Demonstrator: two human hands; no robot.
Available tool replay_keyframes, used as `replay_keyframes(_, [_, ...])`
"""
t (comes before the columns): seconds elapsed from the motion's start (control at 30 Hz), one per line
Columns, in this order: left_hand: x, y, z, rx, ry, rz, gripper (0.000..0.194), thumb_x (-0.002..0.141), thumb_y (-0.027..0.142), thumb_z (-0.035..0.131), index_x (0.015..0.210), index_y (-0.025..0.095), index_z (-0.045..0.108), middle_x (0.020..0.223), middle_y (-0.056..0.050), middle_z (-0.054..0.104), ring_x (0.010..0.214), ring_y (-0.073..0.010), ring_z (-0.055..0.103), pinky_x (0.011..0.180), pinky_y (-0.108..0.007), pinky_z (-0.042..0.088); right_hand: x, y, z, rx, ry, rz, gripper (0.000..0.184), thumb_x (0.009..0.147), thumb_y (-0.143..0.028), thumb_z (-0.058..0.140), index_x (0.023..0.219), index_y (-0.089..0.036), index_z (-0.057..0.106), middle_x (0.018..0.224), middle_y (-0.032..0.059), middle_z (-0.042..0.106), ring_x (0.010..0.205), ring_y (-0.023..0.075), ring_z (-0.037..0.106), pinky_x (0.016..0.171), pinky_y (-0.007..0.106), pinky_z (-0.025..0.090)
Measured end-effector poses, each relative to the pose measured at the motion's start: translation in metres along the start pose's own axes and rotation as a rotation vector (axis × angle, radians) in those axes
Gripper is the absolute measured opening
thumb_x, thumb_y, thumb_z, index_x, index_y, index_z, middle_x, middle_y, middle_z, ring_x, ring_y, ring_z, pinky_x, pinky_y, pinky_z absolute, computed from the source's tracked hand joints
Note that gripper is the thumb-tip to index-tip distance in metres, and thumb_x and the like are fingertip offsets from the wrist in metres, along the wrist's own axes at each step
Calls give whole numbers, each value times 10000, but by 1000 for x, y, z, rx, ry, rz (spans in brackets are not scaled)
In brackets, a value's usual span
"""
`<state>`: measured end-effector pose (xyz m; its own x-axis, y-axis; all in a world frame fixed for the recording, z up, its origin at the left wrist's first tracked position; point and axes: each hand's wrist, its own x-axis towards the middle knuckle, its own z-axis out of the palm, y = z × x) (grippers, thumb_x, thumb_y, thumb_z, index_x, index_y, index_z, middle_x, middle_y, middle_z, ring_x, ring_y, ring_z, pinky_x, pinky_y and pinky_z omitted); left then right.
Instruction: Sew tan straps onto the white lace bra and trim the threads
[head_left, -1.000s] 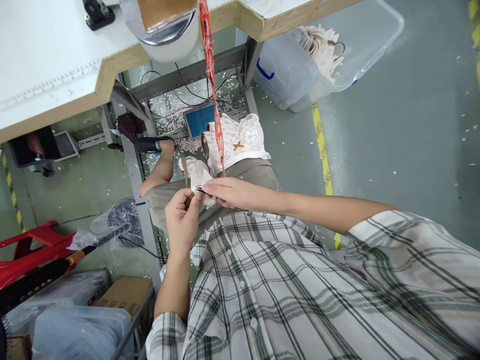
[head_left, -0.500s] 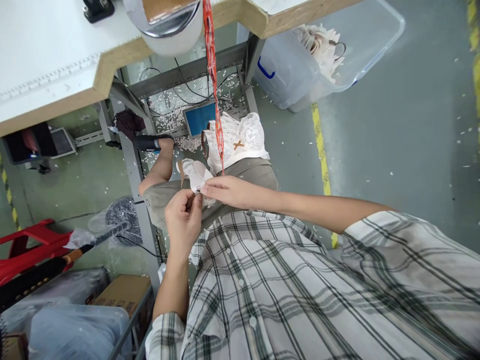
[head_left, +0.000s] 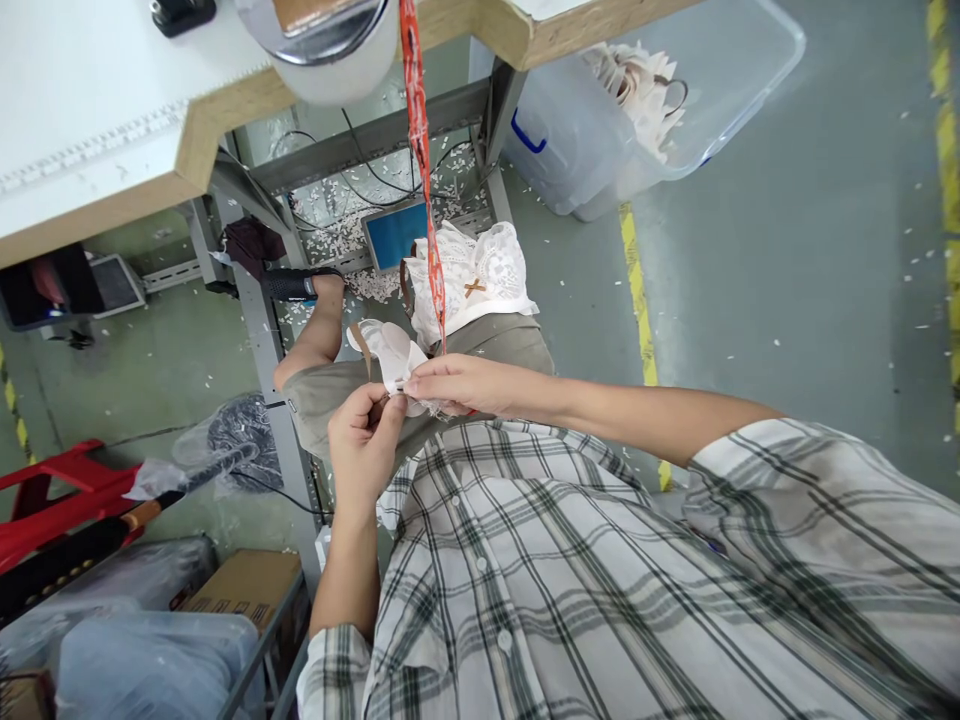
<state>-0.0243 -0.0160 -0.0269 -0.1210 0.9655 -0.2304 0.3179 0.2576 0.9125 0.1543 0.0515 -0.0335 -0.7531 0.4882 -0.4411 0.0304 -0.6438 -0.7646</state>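
My left hand (head_left: pixel 365 440) pinches the near edge of a white bra (head_left: pixel 394 352), thumb pressed against the fingertips. From the other side my right hand (head_left: pixel 480 385) also grips the edge, its fingertips almost meeting the left thumb. One pale cup and a tan strap stick up beyond my hands; the rest of the fabric is partly hidden beneath them. Over my knee lies a white lace bra (head_left: pixel 480 272) with a small brown bow. An orange-red printed ribbon (head_left: pixel 421 140) hangs down from the table and ends close by my right hand.
Above is a white worktable (head_left: pixel 97 110) with a wooden edge and a rounded machine part (head_left: pixel 330 60). A clear plastic bin (head_left: pixel 570 130) holding pale fabric pieces stands at upper right. Boxes (head_left: pixel 244 590) and a red frame (head_left: pixel 67 490) are at lower left. Scraps litter the floor.
Both hands keep their hold on the bra's edge, with only a slight shift of the fingers. The whole view has moved a little; a bit of red now shows beneath my right hand.
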Motion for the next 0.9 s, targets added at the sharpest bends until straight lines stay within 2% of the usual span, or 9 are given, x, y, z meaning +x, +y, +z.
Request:
replay_keyframes(0.13, [0,2,3,-46,43,22,243,911,412,651,931,192,753,789,-23,690,700,-136,581,667,-232,465,0,-1,1,41,-8,-27,356,981,-429,548,742,-176,473,587,-83,349,478,50,234,440,220,153])
replay_keyframes(0.33, [0,3,6,18,87,106,200,906,382,676,905,200,757,743,-7,645,653,-120,520,646,-232,431,-1,-6,4,76,15,53,290,1014,-313,481,759,-174,467,617,-77,338,480,48,256,460,219,167])
replay_keyframes(0.6, [0,2,8,75,113,136,216,911,401,664,913,205,755,795,-28,670,724,-152,578,703,-259,454,-4,-7,2,26,31,77,307,1020,-323,474,750,-176,468,619,-68,346,478,50,259,436,216,171])
replay_keyframes(0.77, [2,3,7,126,101,167,213,918,391,656,893,196,737,786,-27,659,689,-142,549,673,-255,435,-4,-8,2,52,35,111,298,1020,-333,462,763,-181,459,638,-66,346,473,49,252,426,213,171])
replay_keyframes(0.9, [2,0,7,98,73,143,209,912,384,669,835,194,707,709,3,599,613,-116,470,599,-239,378,-3,-7,2,53,34,114,295,1016,-335,459,764,-183,448,649,-66,345,470,47,239,419,212,163])
